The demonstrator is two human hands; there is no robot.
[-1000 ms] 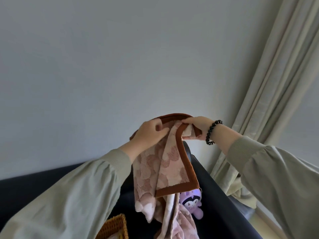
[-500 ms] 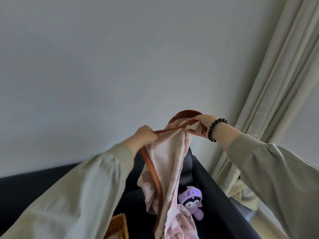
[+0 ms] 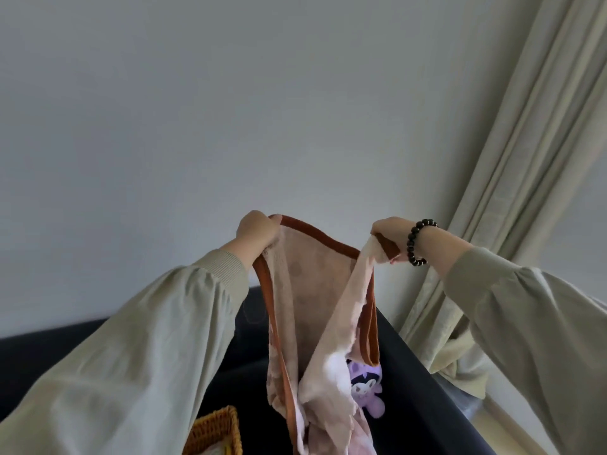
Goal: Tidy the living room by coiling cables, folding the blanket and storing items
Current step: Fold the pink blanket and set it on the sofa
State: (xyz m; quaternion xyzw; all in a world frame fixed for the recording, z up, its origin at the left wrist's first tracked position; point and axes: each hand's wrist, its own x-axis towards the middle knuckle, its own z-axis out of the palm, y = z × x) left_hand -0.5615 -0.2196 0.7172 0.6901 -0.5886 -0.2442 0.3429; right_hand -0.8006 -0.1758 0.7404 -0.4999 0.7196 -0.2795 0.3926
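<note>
A pink patterned blanket (image 3: pixel 315 290) with a brown border hangs in the air in front of the wall. My left hand (image 3: pixel 258 229) grips its top edge at one side. My right hand (image 3: pixel 391 234), with a black bead bracelet on the wrist, grips the top edge at the other side. The brown edge sags in a curve between the two hands. The rest of the blanket falls down over the dark sofa (image 3: pixel 417 389), and its lower end runs out of view.
A purple plush toy (image 3: pixel 366 385) lies on the sofa seat, partly behind the blanket. A woven basket (image 3: pixel 215 428) shows at the bottom edge. Beige curtains (image 3: pixel 512 159) hang at the right, beside the sofa arm.
My hands were close together on the bunched blanket; they have moved apart, the left one up and to the left, spreading the top edge between them.
</note>
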